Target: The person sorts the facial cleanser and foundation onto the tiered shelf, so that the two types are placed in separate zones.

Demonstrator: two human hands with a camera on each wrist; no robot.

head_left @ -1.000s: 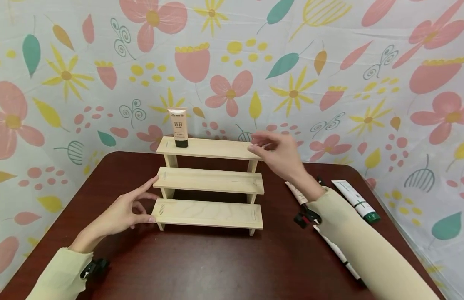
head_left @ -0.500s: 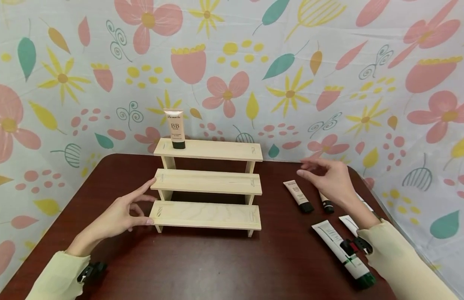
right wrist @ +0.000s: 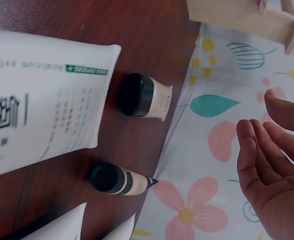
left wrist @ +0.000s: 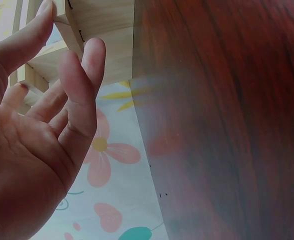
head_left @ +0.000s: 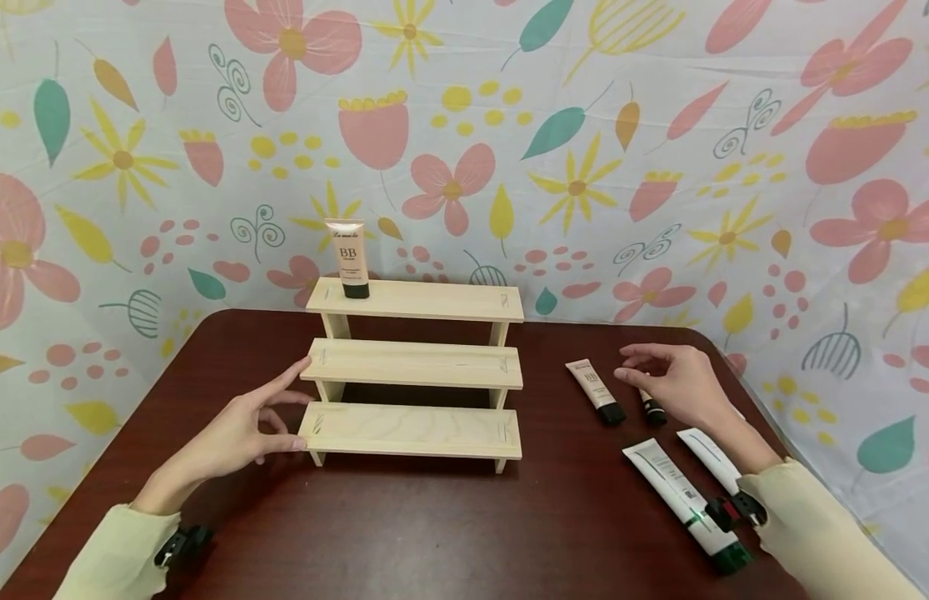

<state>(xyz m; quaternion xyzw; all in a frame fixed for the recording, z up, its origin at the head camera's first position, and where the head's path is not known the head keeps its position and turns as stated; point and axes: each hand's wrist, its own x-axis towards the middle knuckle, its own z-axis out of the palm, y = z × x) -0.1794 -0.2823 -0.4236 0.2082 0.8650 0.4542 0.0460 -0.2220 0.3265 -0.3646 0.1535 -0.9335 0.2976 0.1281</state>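
Observation:
A three-tier wooden display stand (head_left: 417,367) stands on the table. My left hand (head_left: 227,437) rests against its left side, the index fingertip at the middle tier and the thumb at the bottom tier. My right hand (head_left: 677,383) hovers at the right with loosely bent fingers, holding nothing in the right wrist view. Below its fingers lies a small black-capped tube (head_left: 654,410), partly hidden by the hand. Left of that, a beige BB cream tube (head_left: 595,392) lies flat. Another BB cream tube (head_left: 352,260) stands cap-down on the top tier, near its left end.
A large white tube with a green cap (head_left: 681,500) lies at the front right. Beside it, a second white tube (head_left: 707,458) is partly covered by the right forearm. The patterned cloth (head_left: 449,100) hangs directly behind the dark wooden table (head_left: 434,533).
My right hand has moved from the top tier's right end rightward and down to above the small tube. The tubes its forearm covered now show. My left hand keeps its place on the stand.

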